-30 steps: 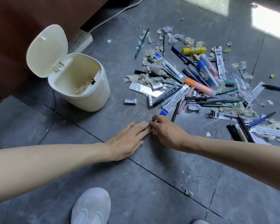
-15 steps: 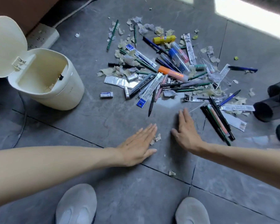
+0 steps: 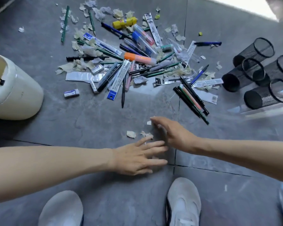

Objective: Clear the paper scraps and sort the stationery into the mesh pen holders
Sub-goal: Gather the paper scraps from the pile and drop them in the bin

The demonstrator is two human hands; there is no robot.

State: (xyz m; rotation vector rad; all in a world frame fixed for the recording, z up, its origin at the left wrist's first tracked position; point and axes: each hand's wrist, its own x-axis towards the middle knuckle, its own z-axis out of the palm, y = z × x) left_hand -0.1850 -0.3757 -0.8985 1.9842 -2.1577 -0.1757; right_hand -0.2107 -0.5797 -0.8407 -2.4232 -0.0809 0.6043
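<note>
We crouch over the grey floor (image 3: 91,121) with both hands low and holding nothing. Our left hand (image 3: 137,158) lies flat with its fingers (image 3: 155,144) spread and straight; our right hand (image 3: 173,132) stands more on its edge, fingers stretched out together beside a few loose paper scraps (image 3: 131,134) that lie just ahead of both hands. We judge that the open palms are set this way to sweep those strays into one small heap, since bits this small are easier herded than pinched one by one; the left hand seems to serve as the wall, the right as the broom.

The bulk of the job lies further out: the stationery pile (image 3: 129,69) holds pens, pencils, an orange highlighter (image 3: 139,59) and a yellow glue stick (image 3: 124,22), with an eraser (image 3: 71,92) at its near edge and many more scraps tangled through it. The cream bin (image 3: 18,95) stands at the left, near enough to take a handful. The mesh pen holders (image 3: 266,95) lie tipped on their sides at the right, well apart from our hands, and we see nothing inside them; sorting, in our judgement, has not begun. The risk we foresee is light scraps slipping under the fingers or scattering.
</note>
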